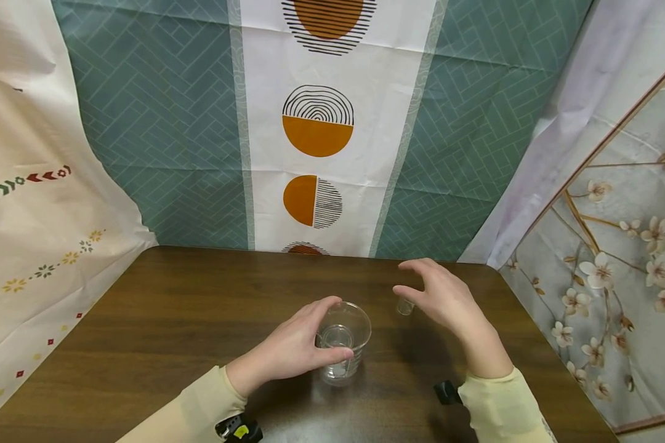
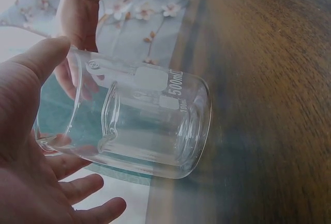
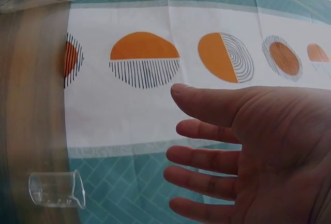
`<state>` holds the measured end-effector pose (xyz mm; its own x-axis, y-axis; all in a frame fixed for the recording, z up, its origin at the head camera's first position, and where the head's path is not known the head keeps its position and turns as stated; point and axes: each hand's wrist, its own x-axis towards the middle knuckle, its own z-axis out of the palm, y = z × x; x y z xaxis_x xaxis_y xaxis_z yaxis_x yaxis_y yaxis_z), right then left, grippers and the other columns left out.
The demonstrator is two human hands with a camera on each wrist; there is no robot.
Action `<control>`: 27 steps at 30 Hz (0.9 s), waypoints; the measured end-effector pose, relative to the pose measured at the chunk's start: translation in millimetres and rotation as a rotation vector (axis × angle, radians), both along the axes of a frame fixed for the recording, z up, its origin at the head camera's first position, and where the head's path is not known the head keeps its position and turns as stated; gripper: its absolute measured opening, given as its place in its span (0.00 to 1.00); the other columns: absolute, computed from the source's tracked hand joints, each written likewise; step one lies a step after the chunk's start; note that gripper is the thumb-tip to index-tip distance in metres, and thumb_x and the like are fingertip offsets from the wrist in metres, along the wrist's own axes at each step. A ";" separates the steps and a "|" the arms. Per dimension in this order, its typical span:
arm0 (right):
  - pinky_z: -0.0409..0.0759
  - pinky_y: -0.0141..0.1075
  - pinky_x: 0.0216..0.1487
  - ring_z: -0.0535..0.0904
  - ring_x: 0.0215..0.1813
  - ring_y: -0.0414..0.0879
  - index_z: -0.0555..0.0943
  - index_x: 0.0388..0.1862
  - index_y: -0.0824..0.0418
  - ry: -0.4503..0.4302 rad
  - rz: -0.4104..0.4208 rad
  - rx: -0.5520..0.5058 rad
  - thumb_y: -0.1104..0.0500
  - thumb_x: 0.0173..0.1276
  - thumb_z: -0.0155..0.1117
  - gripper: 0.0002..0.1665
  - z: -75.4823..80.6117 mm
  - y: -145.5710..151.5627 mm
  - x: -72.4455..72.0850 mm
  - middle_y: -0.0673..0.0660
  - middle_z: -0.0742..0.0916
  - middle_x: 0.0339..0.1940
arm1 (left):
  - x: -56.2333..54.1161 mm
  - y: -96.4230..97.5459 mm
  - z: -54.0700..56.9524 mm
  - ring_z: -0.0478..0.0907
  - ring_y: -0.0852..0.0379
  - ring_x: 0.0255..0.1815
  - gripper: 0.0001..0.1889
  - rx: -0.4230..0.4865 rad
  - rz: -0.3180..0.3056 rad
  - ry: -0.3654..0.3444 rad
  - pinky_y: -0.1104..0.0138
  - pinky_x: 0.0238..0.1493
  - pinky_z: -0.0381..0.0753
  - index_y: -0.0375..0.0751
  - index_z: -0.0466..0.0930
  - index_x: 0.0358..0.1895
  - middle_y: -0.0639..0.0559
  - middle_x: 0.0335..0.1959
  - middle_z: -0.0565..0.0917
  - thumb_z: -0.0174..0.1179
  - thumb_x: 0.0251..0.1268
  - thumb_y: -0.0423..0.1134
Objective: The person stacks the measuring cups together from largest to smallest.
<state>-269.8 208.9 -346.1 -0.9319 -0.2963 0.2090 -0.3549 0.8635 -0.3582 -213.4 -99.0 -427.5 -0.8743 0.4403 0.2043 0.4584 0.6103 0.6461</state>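
A large glass beaker [image 1: 340, 370] marked 500 mL stands upright on the table, and a smaller beaker [image 2: 142, 125] sits inside it. With thumb and forefinger round its rim, my left hand [image 1: 290, 347] holds the large beaker; in the left wrist view its other fingers spread out beside the glass. To the right, my right hand [image 1: 446, 298] hovers with thumb and fingers apart and nothing between them. Just beyond its thumb in the head view, a tiny glass beaker [image 1: 404, 306] stands on the table, partly hidden; the right wrist view shows this beaker [image 3: 54, 189] apart from the hand.
The dark wooden table [image 1: 199, 314] lies under both hands. A patterned teal and white cloth [image 1: 172, 123] hangs behind its far edge. A cream cloth [image 1: 44, 246] hangs on the left and a floral cloth [image 1: 615, 307] on the right.
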 end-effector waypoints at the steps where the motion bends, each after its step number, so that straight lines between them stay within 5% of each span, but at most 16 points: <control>1: 0.76 0.67 0.68 0.76 0.78 0.63 0.83 0.74 0.55 -0.005 -0.004 0.002 0.44 0.78 0.74 0.31 0.3 1.0 -0.6 0.59 0.84 0.74 | -0.1 -0.1 -0.2 0.73 0.51 0.76 0.50 0.002 0.001 0.000 0.44 0.72 0.77 0.49 0.66 0.83 0.53 0.78 0.75 0.70 0.66 0.74; 27: 0.71 0.70 0.71 0.69 0.80 0.71 0.74 0.81 0.63 -0.157 -0.029 0.080 0.37 0.76 0.73 0.47 -11.5 16.8 -14.6 0.70 0.75 0.80 | 0.4 0.3 -1.0 0.74 0.52 0.75 0.49 0.009 0.000 0.008 0.44 0.71 0.78 0.50 0.67 0.82 0.54 0.77 0.76 0.70 0.66 0.75</control>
<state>-284.4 225.8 -357.6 -0.9596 -0.2787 0.0374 -0.2748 0.9007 -0.3366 -213.0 -98.6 -428.5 -0.8729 0.4380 0.2150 0.4630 0.6045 0.6482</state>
